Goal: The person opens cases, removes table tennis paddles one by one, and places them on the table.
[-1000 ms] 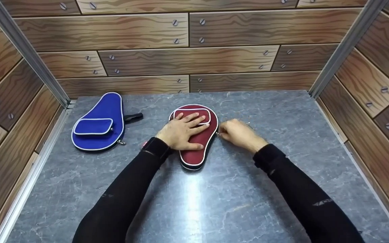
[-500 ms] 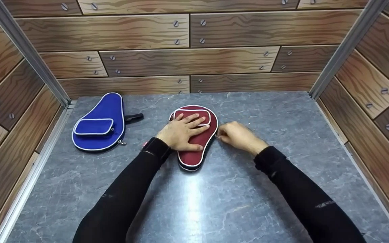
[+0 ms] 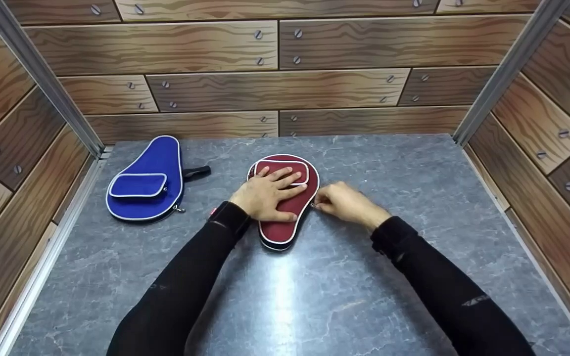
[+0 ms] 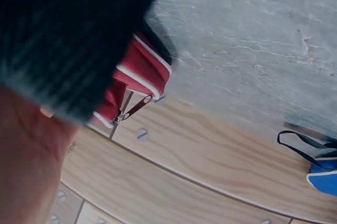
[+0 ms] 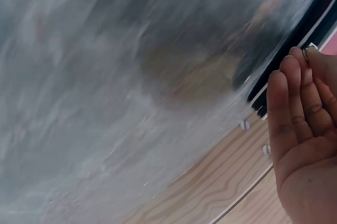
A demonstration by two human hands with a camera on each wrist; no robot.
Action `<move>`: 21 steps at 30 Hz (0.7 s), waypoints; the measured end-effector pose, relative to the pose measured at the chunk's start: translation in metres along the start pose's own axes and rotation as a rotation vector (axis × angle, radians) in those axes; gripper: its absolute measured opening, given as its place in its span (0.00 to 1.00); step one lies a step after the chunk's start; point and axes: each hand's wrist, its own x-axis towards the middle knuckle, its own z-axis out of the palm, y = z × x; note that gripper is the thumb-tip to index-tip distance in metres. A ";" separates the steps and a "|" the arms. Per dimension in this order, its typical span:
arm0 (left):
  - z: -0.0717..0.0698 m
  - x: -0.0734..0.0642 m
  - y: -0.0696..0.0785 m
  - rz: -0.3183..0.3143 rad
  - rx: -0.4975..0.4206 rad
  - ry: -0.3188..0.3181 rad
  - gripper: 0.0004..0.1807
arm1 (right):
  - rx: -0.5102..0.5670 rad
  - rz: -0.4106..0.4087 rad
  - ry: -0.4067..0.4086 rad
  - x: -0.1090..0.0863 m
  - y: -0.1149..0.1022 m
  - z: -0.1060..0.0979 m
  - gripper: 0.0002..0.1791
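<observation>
A dark red table tennis paddle case (image 3: 279,230) with white piping lies on the grey tabletop, its narrow end toward me. My left hand (image 3: 265,195) rests on it with fingers spread, partly covering its front pocket. At the case's right edge my right hand (image 3: 347,201) pinches a small metal zipper pull (image 3: 313,205). In the right wrist view that zipper pull (image 5: 309,50) sits between thumb and fingertip, against the black side band. The left wrist view shows the pocket's own zipper pull (image 4: 138,107) hanging loose at the red case (image 4: 145,69).
A blue paddle case (image 3: 144,158) with a small pocket lies at the left, its black strap (image 3: 196,172) pointing toward the red one. Wood-patterned walls (image 3: 285,89) stand behind and at both sides of the grey tabletop (image 3: 394,296).
My right hand has slid slightly toward me and left along the case's edge with the zipper pull. The narrow end of the red case has swung a little left. My left hand stays put.
</observation>
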 end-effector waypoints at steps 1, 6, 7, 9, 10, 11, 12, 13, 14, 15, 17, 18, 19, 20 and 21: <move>0.000 0.000 0.000 0.000 0.004 0.000 0.48 | 0.004 -0.010 -0.009 0.000 -0.002 0.001 0.04; -0.001 0.000 0.000 -0.007 0.006 -0.007 0.48 | -0.012 -0.038 -0.022 -0.001 -0.010 0.003 0.04; -0.001 -0.001 0.000 -0.009 0.004 -0.009 0.48 | -0.014 -0.041 -0.022 -0.002 -0.011 0.004 0.04; -0.001 -0.001 0.001 -0.012 -0.001 -0.013 0.48 | -0.018 -0.042 -0.024 -0.003 -0.013 0.005 0.04; -0.001 -0.001 0.001 -0.013 -0.002 -0.015 0.48 | -0.019 -0.043 -0.026 -0.004 -0.014 0.005 0.04; -0.001 -0.001 0.001 -0.014 -0.003 -0.016 0.48 | -0.019 -0.041 -0.031 -0.005 -0.015 0.005 0.04; -0.001 -0.001 0.001 -0.014 -0.002 -0.015 0.48 | -0.020 -0.039 -0.034 -0.005 -0.015 0.005 0.04; -0.001 -0.001 0.001 -0.014 -0.001 -0.014 0.48 | -0.020 -0.039 -0.037 -0.005 -0.016 0.006 0.04; -0.001 -0.001 0.001 -0.014 -0.001 -0.015 0.48 | -0.022 -0.039 -0.041 -0.006 -0.017 0.006 0.04; -0.001 -0.001 0.001 -0.013 0.000 -0.015 0.48 | -0.021 -0.039 -0.046 -0.006 -0.018 0.006 0.03; -0.001 -0.001 0.002 -0.012 0.001 -0.014 0.48 | -0.019 -0.045 -0.051 -0.007 -0.020 0.006 0.03; -0.001 -0.001 0.002 -0.011 0.002 -0.013 0.48 | -0.018 -0.051 -0.052 -0.007 -0.021 0.006 0.03; -0.001 0.000 0.002 -0.011 0.003 -0.013 0.48 | -0.016 -0.057 -0.054 -0.008 -0.022 0.007 0.03; -0.001 0.000 0.002 -0.011 0.005 -0.012 0.48 | -0.016 -0.062 -0.055 -0.008 -0.023 0.007 0.03; -0.001 0.000 0.002 -0.011 0.006 -0.011 0.48 | -0.015 -0.066 -0.058 -0.008 -0.024 0.007 0.03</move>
